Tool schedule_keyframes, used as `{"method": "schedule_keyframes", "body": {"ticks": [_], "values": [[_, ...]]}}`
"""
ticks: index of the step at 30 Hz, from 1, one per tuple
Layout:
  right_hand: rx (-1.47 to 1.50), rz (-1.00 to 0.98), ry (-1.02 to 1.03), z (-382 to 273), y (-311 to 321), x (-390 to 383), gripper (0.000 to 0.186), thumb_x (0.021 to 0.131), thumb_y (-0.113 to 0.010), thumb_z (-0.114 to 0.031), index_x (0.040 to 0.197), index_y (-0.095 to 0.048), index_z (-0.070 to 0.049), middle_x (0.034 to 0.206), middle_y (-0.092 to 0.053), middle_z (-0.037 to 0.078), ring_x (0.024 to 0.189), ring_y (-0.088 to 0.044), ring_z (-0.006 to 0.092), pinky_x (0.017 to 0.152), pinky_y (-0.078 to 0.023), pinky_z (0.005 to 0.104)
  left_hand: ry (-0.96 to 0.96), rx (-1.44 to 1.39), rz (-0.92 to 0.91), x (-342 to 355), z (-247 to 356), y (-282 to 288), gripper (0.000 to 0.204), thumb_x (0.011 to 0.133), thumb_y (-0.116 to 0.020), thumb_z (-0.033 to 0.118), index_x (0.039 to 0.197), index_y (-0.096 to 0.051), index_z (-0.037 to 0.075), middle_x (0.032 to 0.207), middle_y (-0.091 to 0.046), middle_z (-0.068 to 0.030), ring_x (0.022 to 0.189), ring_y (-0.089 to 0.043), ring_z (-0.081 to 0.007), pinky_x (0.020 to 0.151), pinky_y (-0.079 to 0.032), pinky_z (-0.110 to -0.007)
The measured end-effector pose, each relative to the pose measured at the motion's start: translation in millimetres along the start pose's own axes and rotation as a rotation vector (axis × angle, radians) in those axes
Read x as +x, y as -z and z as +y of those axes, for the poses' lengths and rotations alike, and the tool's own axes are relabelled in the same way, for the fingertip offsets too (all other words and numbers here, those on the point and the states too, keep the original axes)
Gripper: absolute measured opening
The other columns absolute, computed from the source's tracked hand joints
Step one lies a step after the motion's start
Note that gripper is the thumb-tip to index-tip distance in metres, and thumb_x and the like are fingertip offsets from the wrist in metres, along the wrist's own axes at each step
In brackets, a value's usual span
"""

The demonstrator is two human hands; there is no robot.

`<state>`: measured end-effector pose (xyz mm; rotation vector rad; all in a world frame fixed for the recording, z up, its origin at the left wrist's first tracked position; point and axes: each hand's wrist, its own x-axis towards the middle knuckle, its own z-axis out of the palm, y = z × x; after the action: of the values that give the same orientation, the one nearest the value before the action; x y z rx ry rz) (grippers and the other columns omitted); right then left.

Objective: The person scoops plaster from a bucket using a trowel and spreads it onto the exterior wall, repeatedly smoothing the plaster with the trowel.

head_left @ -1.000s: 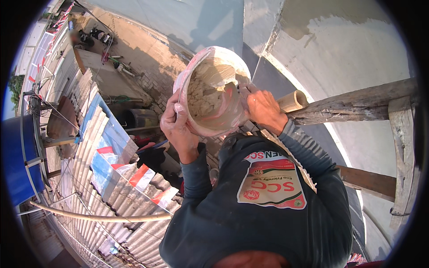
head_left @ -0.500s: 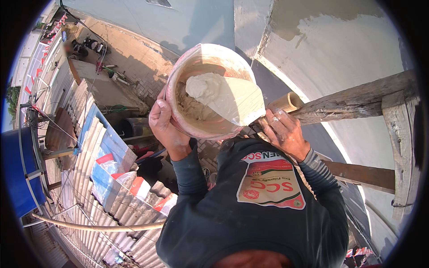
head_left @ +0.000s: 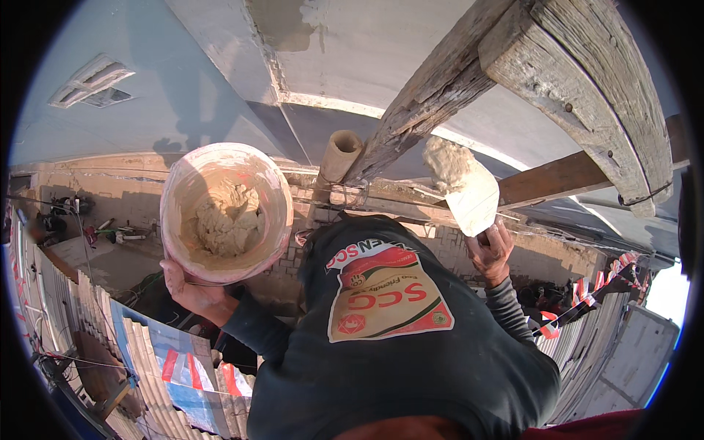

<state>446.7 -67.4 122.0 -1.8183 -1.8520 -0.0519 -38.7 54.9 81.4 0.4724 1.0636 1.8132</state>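
Pinkish-white bucket [head_left: 220, 163] in left hand [head_left: 195, 290], heaped trowel [head_left: 474, 202] in right hand [head_left: 492, 254] — fingers clamped on both.

Since 0.5 s ago, the right grip [head_left: 490, 253] is swinging well clear of the bucket [head_left: 273, 199], and the trowel [head_left: 475, 199] with its lump of mix [head_left: 447, 163] is now hanging to the right of the wooden beam [head_left: 433, 99]. The left grip [head_left: 196, 293] is now holding the bucket farther left in view, from nearer its lower edge. The mix inside [head_left: 231, 220] is showing uncovered, and the tube [head_left: 342, 155] is now standing between bucket and trowel. The view is turning right: the beam is looming larger.
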Motion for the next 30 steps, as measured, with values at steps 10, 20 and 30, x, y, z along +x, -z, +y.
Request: {"method": "schedule_keyframes", "body": {"ticks": [10, 20, 30], "values": [[-0.04, 0.23, -0.249, 14, -54, 36, 0.024, 0.08, -0.072, -0.006, 0.099, -0.063, 0.007, 0.092, -0.062, 0.021, 0.079, -0.062, 0.0375, 0.069, -0.051, 0.0423, -0.197, 0.039, 0.139, -21, 30, 15, 0.057, 0.098, -0.056, 0.037, 0.126, -0.053, -0.012, 0.125, -0.057, -0.0198, 0.116, -0.053, -0.0267, 0.101, -0.04, -0.043], [0.129, -0.045, -0.115, 44, -144, 120, 0.024, 0.081, -0.07, -0.007, 0.104, -0.066, 0.001, 0.092, -0.065, 0.02, 0.081, -0.064, 0.0353, 0.07, -0.051, 0.0414, -0.349, 0.236, 0.578, -55, 36, 66, 0.055, 0.096, -0.06, 0.034, 0.125, -0.055, -0.013, 0.123, -0.059, -0.0211, 0.114, -0.057, -0.0283, 0.1, -0.044, -0.043], [0.371, -0.443, 0.079, 47, -307, 194, 0.032, 0.084, -0.069, -0.019, 0.106, -0.063, 0.003, 0.084, -0.064, 0.018, 0.072, -0.062, 0.0317, 0.069, -0.049, 0.0411, -0.237, 0.364, 0.889, -107, -9, 126, 0.035, 0.096, -0.057, 0.016, 0.118, -0.059, -0.011, 0.112, -0.063, -0.0182, 0.102, -0.063, -0.0268, 0.092, -0.051, -0.038]]}}
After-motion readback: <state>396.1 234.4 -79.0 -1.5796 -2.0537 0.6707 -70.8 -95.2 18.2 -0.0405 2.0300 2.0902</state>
